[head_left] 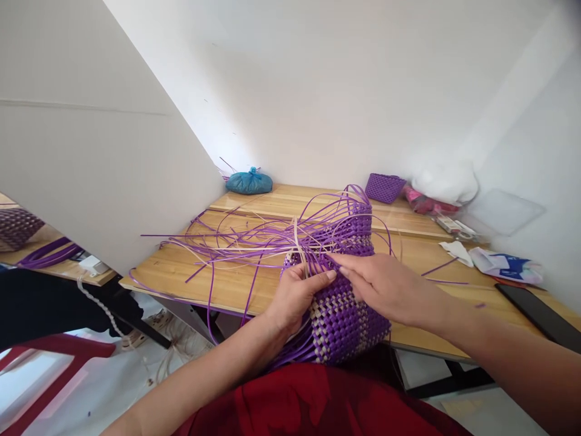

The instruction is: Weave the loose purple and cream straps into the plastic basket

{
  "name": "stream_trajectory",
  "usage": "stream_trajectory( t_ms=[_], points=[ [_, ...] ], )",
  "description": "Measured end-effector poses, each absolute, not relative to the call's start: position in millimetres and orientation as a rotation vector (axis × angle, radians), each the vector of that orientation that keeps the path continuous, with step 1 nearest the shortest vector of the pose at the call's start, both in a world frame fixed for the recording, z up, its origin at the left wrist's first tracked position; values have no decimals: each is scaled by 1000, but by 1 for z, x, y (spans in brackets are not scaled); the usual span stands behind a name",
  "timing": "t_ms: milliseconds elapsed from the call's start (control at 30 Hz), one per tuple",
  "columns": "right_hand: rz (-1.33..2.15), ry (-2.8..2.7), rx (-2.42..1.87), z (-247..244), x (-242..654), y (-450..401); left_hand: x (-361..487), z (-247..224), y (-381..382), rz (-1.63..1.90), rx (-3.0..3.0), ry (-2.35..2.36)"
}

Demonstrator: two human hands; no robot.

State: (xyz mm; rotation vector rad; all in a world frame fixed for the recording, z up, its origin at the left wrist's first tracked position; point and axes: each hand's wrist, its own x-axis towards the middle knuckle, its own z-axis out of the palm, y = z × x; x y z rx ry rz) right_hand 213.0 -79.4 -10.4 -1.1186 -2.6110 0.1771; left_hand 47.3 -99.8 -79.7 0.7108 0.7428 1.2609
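A purple and beige woven basket (340, 321) leans between my body and the front edge of the wooden table. Long loose purple and beige strips (254, 242) fan out from it to the left over the tabletop. My left hand (302, 290) grips the basket's weave, its thumb lying on top and pointing right. Just to the right, my right hand (374, 281) is closed at the weave, index finger reaching left and close to the left thumb. What the right fingertips pinch is too small to make out.
On the table (167, 275) are a blue tied bag (249, 181) at the back left, a small purple woven piece (385, 188), a white bag (447, 181) and a black phone (538, 315). A partition (91, 139) stands left.
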Motion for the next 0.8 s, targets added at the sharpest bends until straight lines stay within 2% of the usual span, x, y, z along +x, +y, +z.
stream_trajectory(
  t_ms=[100,167,267,367,633,700,800],
  points=[
    [1009,-2484,-1267,-4,208,-82,47,-78,-102,1269,734,708],
    [1437,-2277,-1299,-4,207,-82,46,-77,-103,1283,751,698],
    [1782,-2058,-1224,-9,208,-81,46,-78,-103,1288,717,687],
    [1932,-1942,-1164,-15,208,-80,46,-80,-102,1274,662,684],
    [1711,-2040,-1198,-20,201,-93,52,-78,-95,1296,706,783],
    [1441,-2180,-1204,-21,217,-102,53,-81,-93,1309,679,802],
    [734,-2406,-1179,-31,261,-117,55,-87,-91,1334,657,825]
  ],
)
